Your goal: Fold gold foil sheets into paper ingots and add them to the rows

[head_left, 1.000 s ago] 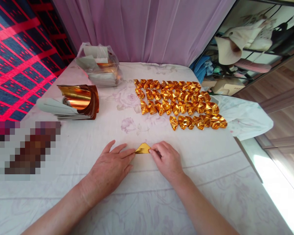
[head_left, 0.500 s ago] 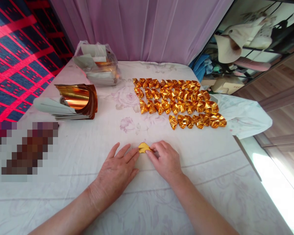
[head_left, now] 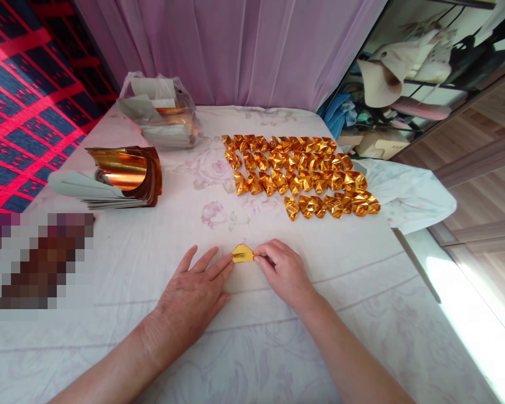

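Observation:
A small folded piece of yellow paper (head_left: 243, 253) lies on the cloth-covered table between my two hands. My left hand (head_left: 197, 289) rests flat with its fingers spread, the fingertips touching the paper's left end. At the other end, my right hand (head_left: 283, 269) pinches the paper's right corner between thumb and fingers. Beyond them stand several rows of folded shiny gold paper pieces (head_left: 303, 182).
A curled stack of gold foil paper sheets (head_left: 126, 171) stands at the left. Behind it is a clear plastic bag (head_left: 164, 109) of more sheets. A white plastic bag (head_left: 408, 193) hangs over the right edge. Shelves (head_left: 404, 90) stand at the back right.
My right hand's fingers have shifted to the right corner, showing more of the yellow paper. My left hand stays flat at its left end. The whole view has shifted slightly.

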`<state>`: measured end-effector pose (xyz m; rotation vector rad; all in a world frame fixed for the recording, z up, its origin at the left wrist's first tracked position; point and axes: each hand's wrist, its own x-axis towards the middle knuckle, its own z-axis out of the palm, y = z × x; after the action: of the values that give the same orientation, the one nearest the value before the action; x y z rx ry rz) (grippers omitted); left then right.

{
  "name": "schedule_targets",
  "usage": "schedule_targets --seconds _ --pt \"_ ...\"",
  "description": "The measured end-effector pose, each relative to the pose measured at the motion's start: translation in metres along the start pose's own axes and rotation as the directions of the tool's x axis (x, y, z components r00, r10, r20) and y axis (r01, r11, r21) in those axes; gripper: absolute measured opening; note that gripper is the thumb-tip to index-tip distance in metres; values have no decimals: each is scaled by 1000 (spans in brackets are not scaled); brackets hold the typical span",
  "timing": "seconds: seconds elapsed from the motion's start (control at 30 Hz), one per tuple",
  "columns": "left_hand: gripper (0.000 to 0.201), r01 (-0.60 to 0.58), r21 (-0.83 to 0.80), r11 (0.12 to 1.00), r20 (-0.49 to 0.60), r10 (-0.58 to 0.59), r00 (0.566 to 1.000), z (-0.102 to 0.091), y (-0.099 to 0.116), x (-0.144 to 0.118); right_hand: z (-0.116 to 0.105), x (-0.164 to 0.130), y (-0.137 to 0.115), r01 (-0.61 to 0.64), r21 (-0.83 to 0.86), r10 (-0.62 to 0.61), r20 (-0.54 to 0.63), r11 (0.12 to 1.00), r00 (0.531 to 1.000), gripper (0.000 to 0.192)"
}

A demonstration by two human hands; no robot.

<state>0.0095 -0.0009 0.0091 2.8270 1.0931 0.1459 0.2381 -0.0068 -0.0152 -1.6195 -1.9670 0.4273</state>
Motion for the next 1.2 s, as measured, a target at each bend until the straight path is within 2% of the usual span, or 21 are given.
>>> schedule_targets --seconds 0.4,0.77,0.9,1.03,1.2 --pt "31 63 -21 998 30 -62 998 -15 -5 -3 -2 -1 1 0 5 0 24 1000 1000 14" --pt "25 97 -33 995 -44 -98 994 -14 -7 3 6 -6 1 12 -43 -15 -59 999 998 5" --pt "23 145 -75 987 -32 -147 989 -13 -6 9 7 -7 2 51 -25 -53 -99 998 994 4" --pt "29 166 -94 982 -88 -174 981 -9 -5 12 6 -8 2 93 11 -91 -116 996 989 9" --pt "32 168 -140 976 -104 -183 978 -8 -2 11 6 -10 -4 171 -82 -184 -187 982 965 11"
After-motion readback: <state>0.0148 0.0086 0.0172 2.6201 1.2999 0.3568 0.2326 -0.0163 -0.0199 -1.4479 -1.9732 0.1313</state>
